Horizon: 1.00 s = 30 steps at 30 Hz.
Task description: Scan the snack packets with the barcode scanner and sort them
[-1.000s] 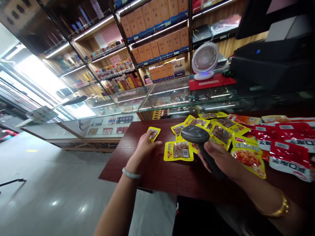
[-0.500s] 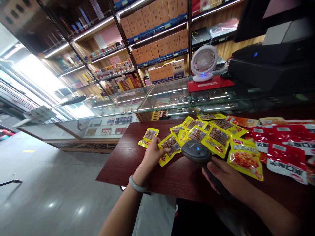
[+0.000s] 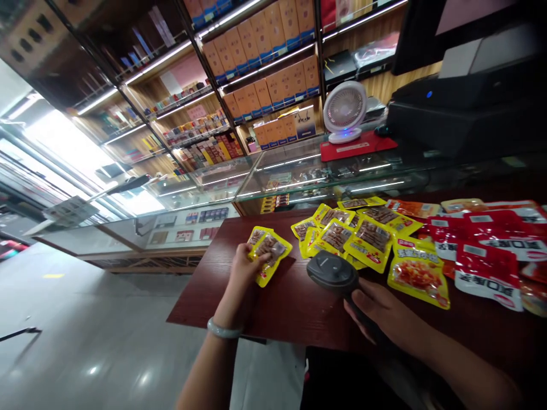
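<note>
Yellow packets heaped beyond scanner; red pouches alongside; fan farther back.

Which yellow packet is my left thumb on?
The upper packet, overlapping the lower packet left of the pile; the piled ones lie apart from your left hand.

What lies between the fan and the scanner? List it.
From fan to scanner, the head view shows the front of the red mat, the glass counter, then yellow packets.
</note>
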Each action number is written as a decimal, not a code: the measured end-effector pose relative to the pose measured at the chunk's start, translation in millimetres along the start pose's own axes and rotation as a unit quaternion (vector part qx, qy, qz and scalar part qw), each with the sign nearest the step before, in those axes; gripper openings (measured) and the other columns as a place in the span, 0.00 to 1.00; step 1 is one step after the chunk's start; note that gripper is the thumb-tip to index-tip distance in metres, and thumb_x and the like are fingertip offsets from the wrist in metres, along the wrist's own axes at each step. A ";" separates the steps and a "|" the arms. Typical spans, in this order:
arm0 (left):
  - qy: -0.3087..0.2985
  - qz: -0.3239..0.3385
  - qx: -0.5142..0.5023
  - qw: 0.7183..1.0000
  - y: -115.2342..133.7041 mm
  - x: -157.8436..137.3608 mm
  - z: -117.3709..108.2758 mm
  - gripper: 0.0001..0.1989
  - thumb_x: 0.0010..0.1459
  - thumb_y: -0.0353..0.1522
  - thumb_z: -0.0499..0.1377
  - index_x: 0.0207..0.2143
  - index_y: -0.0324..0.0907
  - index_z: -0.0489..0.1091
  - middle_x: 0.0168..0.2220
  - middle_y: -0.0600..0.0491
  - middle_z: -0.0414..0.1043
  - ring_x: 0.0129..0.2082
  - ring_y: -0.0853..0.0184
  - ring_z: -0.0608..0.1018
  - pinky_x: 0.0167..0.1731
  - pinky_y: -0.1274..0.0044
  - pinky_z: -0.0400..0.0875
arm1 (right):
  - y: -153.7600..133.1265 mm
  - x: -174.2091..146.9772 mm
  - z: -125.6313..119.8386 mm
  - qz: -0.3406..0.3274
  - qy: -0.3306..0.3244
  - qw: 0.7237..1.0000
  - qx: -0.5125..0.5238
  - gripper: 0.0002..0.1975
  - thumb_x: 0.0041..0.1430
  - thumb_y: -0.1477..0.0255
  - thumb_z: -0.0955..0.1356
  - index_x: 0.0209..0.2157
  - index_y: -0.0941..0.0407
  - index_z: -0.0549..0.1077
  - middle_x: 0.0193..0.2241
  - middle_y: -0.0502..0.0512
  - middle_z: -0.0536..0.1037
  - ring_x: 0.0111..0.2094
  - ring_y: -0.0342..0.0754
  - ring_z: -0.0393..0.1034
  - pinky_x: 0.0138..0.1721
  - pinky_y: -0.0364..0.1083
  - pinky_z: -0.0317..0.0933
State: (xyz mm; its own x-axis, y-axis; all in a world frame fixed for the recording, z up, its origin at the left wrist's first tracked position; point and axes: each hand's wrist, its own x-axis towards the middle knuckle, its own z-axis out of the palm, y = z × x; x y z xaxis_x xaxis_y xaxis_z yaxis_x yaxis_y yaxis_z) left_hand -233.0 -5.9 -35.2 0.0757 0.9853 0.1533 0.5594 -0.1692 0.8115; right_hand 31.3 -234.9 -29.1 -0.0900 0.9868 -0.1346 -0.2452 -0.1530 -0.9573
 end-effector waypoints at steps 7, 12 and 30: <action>0.064 0.147 0.171 0.972 32.5 6.0 9.8 0.21 0.48 0.43 0.67 0.42 0.46 0.70 0.43 0.48 0.74 0.46 0.54 0.73 0.49 0.65 0.64 | 2.4 -9.8 -10.3 0.006 0.033 0.999 0.022 0.24 0.60 0.46 0.65 0.35 0.54 0.64 0.20 0.42 0.64 0.15 0.36 0.57 0.16 0.36 0.54; -0.126 0.213 0.122 0.961 83.1 -19.7 78.3 0.17 0.51 0.45 0.66 0.39 0.45 0.74 0.38 0.47 0.75 0.43 0.55 0.74 0.48 0.66 0.64 | -2.4 -12.0 -10.3 0.003 0.040 0.999 0.029 0.25 0.58 0.44 0.65 0.35 0.54 0.63 0.19 0.41 0.64 0.14 0.36 0.57 0.15 0.37 0.54; -0.194 0.053 -0.100 0.974 58.8 -37.9 73.5 0.20 0.46 0.43 0.68 0.31 0.43 0.63 0.28 0.57 0.69 0.29 0.67 0.72 0.30 0.77 0.65 | -11.1 -11.6 -17.2 -0.044 0.135 0.989 0.038 0.25 0.58 0.45 0.66 0.29 0.55 0.64 0.21 0.45 0.67 0.17 0.38 0.61 0.17 0.38 0.58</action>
State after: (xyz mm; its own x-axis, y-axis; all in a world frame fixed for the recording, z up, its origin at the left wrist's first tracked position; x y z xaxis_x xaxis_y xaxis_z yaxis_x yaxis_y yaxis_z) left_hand -142.3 -51.5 -34.7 0.4527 0.8903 0.0496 0.3615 -0.2341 0.9025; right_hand 51.7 -243.7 -21.3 0.1937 0.9731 -0.1250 -0.3127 -0.0595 -0.9480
